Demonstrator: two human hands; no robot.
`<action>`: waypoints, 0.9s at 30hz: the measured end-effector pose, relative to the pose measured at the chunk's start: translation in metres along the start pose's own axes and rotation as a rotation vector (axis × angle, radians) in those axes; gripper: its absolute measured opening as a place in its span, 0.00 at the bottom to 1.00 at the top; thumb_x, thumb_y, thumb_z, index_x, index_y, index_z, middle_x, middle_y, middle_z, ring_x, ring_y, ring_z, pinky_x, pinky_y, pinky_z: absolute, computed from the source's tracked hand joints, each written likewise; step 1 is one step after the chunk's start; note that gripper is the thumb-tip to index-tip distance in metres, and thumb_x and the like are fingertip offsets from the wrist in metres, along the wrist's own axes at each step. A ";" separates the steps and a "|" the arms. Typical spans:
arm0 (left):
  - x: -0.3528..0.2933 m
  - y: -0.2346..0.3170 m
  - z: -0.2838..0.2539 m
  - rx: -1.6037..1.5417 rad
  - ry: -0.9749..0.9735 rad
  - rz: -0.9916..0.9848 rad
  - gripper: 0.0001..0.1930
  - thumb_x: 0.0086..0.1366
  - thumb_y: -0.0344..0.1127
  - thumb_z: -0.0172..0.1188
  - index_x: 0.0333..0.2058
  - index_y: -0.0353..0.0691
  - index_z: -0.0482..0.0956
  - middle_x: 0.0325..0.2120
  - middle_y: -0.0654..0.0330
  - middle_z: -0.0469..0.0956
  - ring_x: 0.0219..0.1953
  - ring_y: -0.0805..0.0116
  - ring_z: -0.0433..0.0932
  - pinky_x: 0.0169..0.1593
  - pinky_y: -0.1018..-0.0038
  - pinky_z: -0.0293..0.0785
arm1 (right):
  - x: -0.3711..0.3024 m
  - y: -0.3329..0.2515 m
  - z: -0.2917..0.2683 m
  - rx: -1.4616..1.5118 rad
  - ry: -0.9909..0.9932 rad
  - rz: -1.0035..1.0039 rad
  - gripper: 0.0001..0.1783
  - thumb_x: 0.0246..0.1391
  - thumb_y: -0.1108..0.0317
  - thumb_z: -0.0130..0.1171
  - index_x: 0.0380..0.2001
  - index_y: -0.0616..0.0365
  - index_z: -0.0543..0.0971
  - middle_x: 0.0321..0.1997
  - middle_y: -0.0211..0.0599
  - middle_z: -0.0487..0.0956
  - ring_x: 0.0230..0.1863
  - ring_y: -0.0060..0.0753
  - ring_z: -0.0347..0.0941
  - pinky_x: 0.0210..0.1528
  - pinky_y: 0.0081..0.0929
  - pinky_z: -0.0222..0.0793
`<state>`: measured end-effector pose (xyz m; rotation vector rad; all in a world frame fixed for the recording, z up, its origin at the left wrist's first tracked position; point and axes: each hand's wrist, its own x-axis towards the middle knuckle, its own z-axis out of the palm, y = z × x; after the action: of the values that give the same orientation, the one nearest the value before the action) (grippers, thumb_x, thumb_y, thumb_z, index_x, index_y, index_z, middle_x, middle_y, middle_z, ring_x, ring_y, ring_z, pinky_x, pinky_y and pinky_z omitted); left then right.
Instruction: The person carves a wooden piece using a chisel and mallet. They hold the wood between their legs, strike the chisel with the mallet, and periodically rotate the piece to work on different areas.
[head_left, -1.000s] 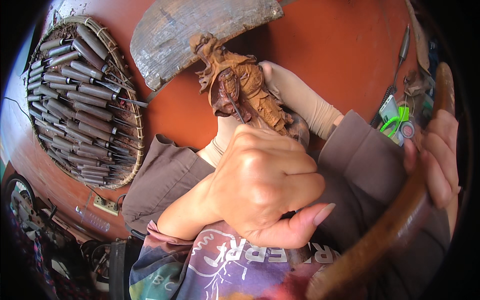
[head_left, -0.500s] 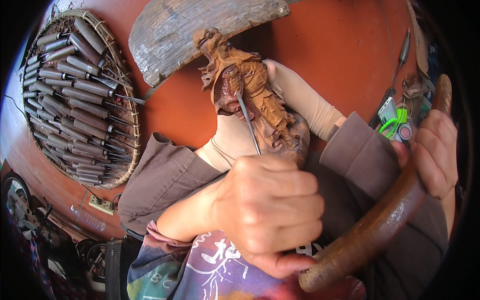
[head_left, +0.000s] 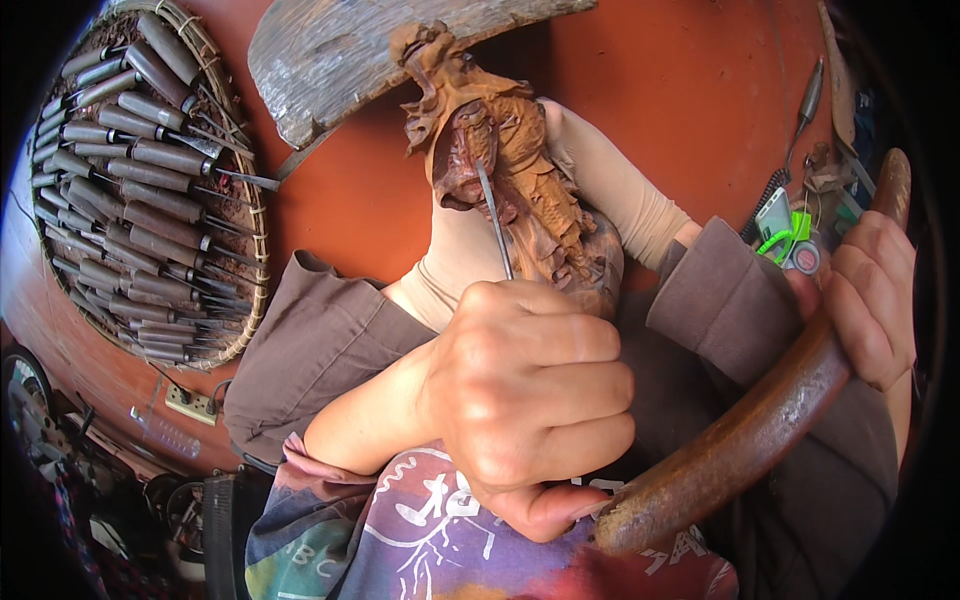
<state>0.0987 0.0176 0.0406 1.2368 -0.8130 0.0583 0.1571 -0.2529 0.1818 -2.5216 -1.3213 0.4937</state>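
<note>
Chisel (head_left: 494,220) more exposed than second ago, clenched in left grip (head_left: 535,390); right grip (head_left: 875,300) wrapped round wooden club (head_left: 740,440).

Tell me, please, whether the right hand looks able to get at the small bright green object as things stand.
Probably not directly: the green object looks near and unobstructed, but the right hand grips a curved brown wooden club.

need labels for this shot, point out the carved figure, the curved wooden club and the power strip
Carved figure (head_left: 522,155), head view: middle of the body
Curved wooden club (head_left: 745,440), head view: middle of its length
Power strip (head_left: 190,404), head view: pale upper face
</note>
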 end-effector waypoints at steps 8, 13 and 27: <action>0.001 -0.003 -0.003 -0.036 -0.009 -0.014 0.26 0.70 0.51 0.47 0.13 0.45 0.72 0.13 0.67 0.64 0.13 0.72 0.64 0.17 0.74 0.52 | 0.000 0.002 0.002 -0.005 0.032 -0.021 0.21 0.44 0.81 0.72 0.38 0.66 0.70 0.24 0.44 0.73 0.24 0.43 0.70 0.30 0.44 0.71; 0.000 -0.005 -0.005 -0.055 -0.036 -0.004 0.26 0.69 0.50 0.47 0.13 0.45 0.71 0.13 0.67 0.64 0.13 0.72 0.63 0.17 0.73 0.51 | -0.001 0.000 0.000 -0.003 0.013 0.005 0.21 0.44 0.81 0.72 0.38 0.66 0.71 0.24 0.43 0.73 0.25 0.43 0.70 0.31 0.44 0.72; -0.001 -0.009 0.007 0.071 0.019 0.017 0.21 0.65 0.47 0.52 0.15 0.43 0.70 0.16 0.64 0.67 0.16 0.67 0.67 0.18 0.73 0.54 | 0.000 -0.005 -0.003 -0.025 -0.003 0.022 0.21 0.44 0.82 0.72 0.38 0.67 0.71 0.27 0.45 0.74 0.27 0.45 0.71 0.34 0.47 0.73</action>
<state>0.0990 0.0088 0.0330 1.2945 -0.8101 0.1132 0.1543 -0.2508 0.1862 -2.5590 -1.3093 0.4884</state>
